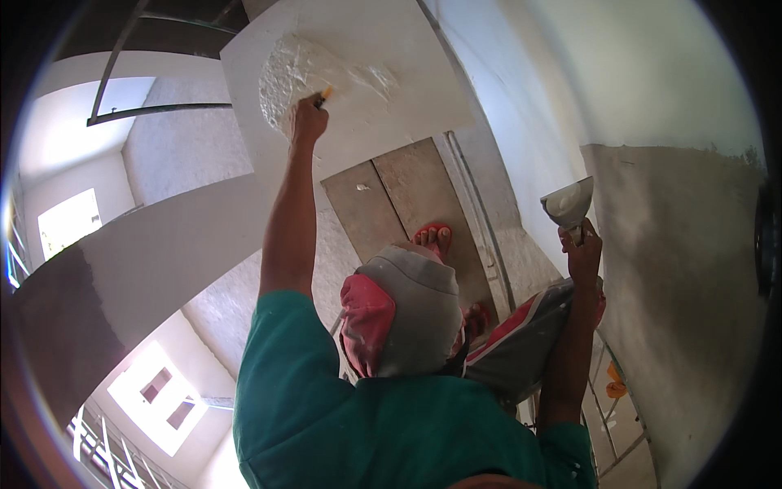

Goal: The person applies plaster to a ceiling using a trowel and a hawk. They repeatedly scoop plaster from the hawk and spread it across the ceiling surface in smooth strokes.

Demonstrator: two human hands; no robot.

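My left hand (309, 120) is stretched far forward, closed round a tool handle (323, 95) in black and orange. The tool's blade, if it has one, cannot be made out. Just beyond and beside that hand, a wet, rough patch of white putty (285, 77) covers part of a pale flat surface (415, 81), with thinner smears trailing to the right. My right hand (583, 248) is closed on the handle of a putty knife (568, 204), held blade up near my right knee. White putty lies on its wide blade.
My feet in red sandals stand on brown boards (415, 183), beside a metal pipe (479, 212). At right is a wall (676, 269), pale above and grey below. Metal bars (155, 107) stand at upper left. An orange item (616, 381) hangs by a thin frame at lower right.
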